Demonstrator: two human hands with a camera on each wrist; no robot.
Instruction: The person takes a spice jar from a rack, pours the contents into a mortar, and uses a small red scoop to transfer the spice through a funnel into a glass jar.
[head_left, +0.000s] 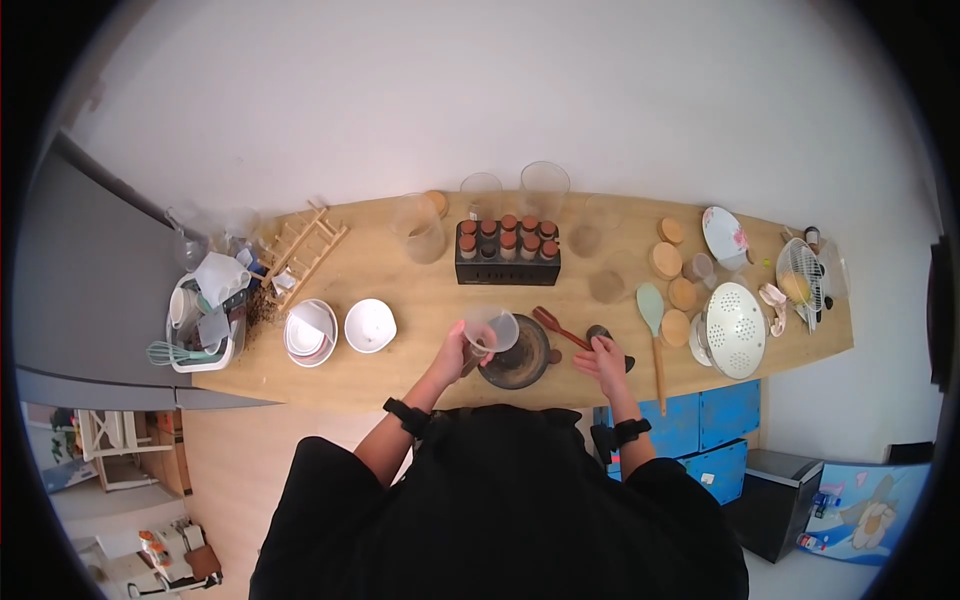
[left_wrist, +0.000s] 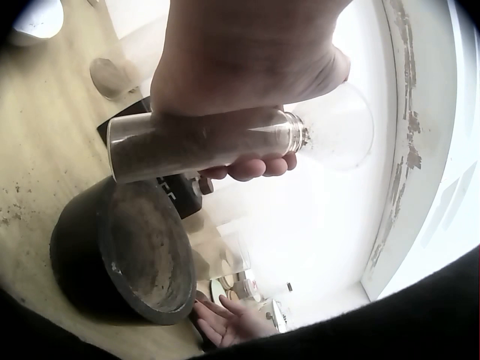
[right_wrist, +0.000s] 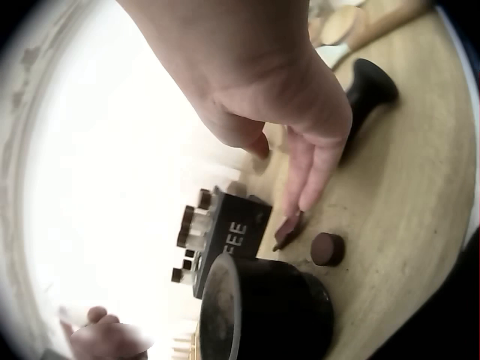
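Observation:
My left hand (head_left: 453, 354) (left_wrist: 247, 60) grips a clear glass tube (left_wrist: 202, 142) with brown contents, and a clear funnel (head_left: 491, 329) (left_wrist: 337, 127) sits at its mouth. Tube and funnel are beside and above a dark mortar (head_left: 518, 378) (left_wrist: 82, 255) (right_wrist: 281, 307) with brownish residue inside. My right hand (head_left: 607, 368) (right_wrist: 300, 97) has its fingers extended over a dark pestle (right_wrist: 364, 94) and near a red-brown utensil (head_left: 562, 327) (right_wrist: 288, 231); whether they touch the utensil I cannot tell. A brown cap (head_left: 555, 356) (right_wrist: 328, 249) lies beside the mortar.
Behind the mortar stands a black rack (head_left: 508, 271) of capped jars, with clear containers (head_left: 418, 232) around it. White bowls (head_left: 371, 326) and a filled tub (head_left: 236, 350) are on the left. Rightward lie a mint spatula (head_left: 650, 310), wooden lids (head_left: 666, 260) and a white colander (head_left: 735, 330).

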